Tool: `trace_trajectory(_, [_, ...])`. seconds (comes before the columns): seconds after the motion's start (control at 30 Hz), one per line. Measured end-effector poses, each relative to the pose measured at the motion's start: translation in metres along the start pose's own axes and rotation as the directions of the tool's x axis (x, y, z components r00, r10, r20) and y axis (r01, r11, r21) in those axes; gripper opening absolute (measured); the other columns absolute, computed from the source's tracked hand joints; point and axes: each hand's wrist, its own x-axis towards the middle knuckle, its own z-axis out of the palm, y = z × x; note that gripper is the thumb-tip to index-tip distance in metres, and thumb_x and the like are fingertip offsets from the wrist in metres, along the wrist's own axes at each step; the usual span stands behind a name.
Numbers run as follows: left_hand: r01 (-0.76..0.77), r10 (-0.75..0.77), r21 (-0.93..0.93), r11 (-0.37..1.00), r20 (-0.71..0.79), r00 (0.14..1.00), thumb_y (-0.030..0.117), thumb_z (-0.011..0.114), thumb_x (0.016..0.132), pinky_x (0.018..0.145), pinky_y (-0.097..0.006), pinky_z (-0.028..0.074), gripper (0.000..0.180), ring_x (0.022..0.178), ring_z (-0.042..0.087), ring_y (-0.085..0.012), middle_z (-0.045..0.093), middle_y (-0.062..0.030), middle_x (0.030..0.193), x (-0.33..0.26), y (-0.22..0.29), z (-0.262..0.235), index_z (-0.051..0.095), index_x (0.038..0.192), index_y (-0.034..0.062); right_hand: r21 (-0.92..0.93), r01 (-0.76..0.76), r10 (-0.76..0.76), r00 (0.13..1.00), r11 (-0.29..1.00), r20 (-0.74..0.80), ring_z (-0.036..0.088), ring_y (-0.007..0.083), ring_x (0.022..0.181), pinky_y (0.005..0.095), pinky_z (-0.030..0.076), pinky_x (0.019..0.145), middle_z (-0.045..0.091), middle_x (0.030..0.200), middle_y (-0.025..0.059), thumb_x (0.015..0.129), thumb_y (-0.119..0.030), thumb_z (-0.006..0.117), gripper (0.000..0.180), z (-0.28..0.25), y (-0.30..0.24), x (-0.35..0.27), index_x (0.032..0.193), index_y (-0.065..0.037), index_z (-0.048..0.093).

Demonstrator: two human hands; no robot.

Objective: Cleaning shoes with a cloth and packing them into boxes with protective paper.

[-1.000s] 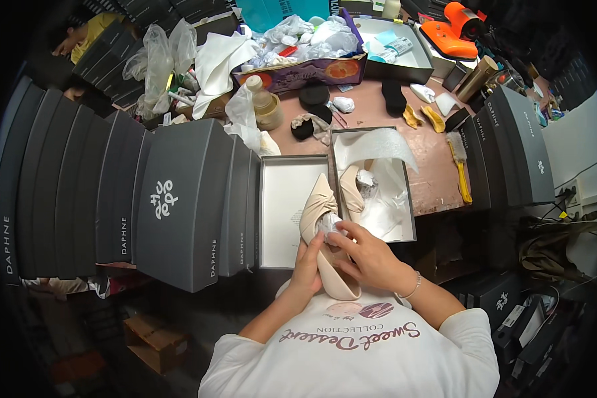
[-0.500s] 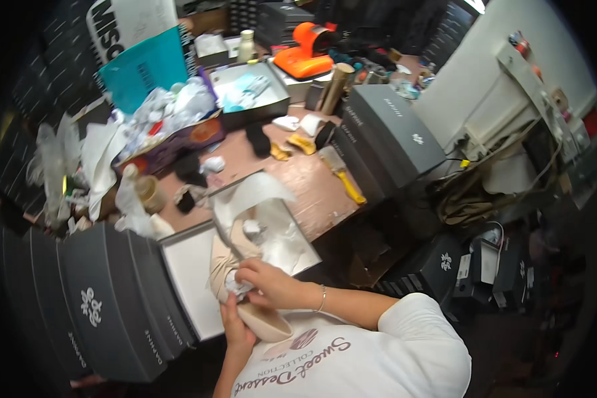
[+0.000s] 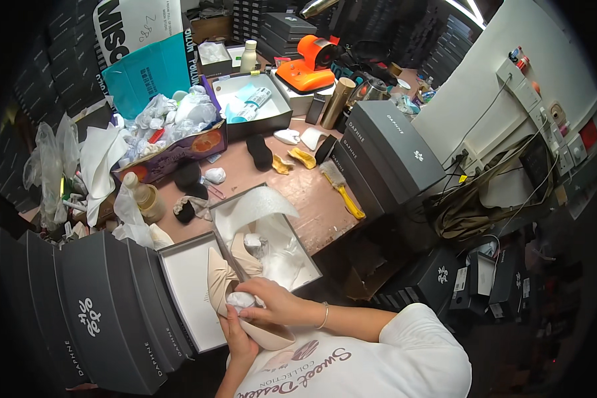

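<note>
A beige flat shoe [image 3: 220,277] with a knotted, pleated front is held at an angle close to my body. My left hand [image 3: 240,341] grips its side from below, thumb up along the upper. At the shoe's opening, my right hand [image 3: 273,304] has its fingers closed on a wad of crumpled white paper [image 3: 239,300]; how much of the wad sits inside is hidden. Just beyond, an open shoebox [image 3: 314,272] holds the matching beige shoe [image 3: 247,257], white tissue and a sheet of white foam wrap [image 3: 265,202]. The box's white-lined lid [image 3: 187,265] lies to its left.
Dark shoeboxes stand in a row [image 3: 106,305] at left and a stack [image 3: 398,142] at right. A yellow-handled brush [image 3: 343,192], yellow scraps [image 3: 302,158] and a black pad [image 3: 259,152] lie on the table. Behind are a carton of crumpled paper [image 3: 172,119] and an orange device [image 3: 306,71].
My hands and the shoe have shifted slightly down in the picture. More of the white paper wad shows under my right fingers. The view has also shifted a little.
</note>
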Motion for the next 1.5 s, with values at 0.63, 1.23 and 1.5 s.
trace_trajectory(0.63, [0.128,-0.12,-0.091,0.988,0.086,0.989,0.065,0.039,0.092,0.111,-0.039,0.029,0.078,0.133,0.036,-0.0248,0.038,-0.0098,0.143,-0.011,0.009,-0.003,0.03,0.144,0.0085,-0.154,0.243,-0.245,0.97,0.958,0.005,0.056,0.0299,0.086,0.0393,0.045,0.072,0.054,0.091,0.0107,0.075,-0.01,0.063,0.031,0.016,-0.013,0.007,0.104,-0.005,0.054])
trace_trajectory(1.23, [0.285,-0.281,0.029,0.958,0.282,0.917,0.031,0.062,0.088,0.085,-0.044,0.056,0.061,0.098,0.063,-0.03,0.054,-0.0175,0.111,-0.019,0.014,-0.005,0.034,0.132,0.001,0.163,-0.048,0.047,0.999,0.986,0.009,0.064,0.0293,0.085,0.0328,0.051,0.076,0.062,0.102,0.0185,0.07,-0.023,0.082,0.076,-0.01,0.007,0.032,0.131,-0.002,0.042])
trace_trajectory(1.5, [0.164,-0.17,0.053,0.985,0.135,0.976,0.02,0.059,0.086,0.076,-0.041,0.058,0.055,0.089,0.066,-0.0292,0.058,-0.0199,0.111,0.008,0.039,-0.026,0.037,0.132,-0.0014,0.064,-0.144,0.14,0.988,0.988,0.065,0.063,0.0338,0.083,0.0376,0.049,0.07,0.063,0.091,0.0195,0.075,-0.03,0.077,0.05,-0.003,-0.002,0.063,0.108,0.0,0.055])
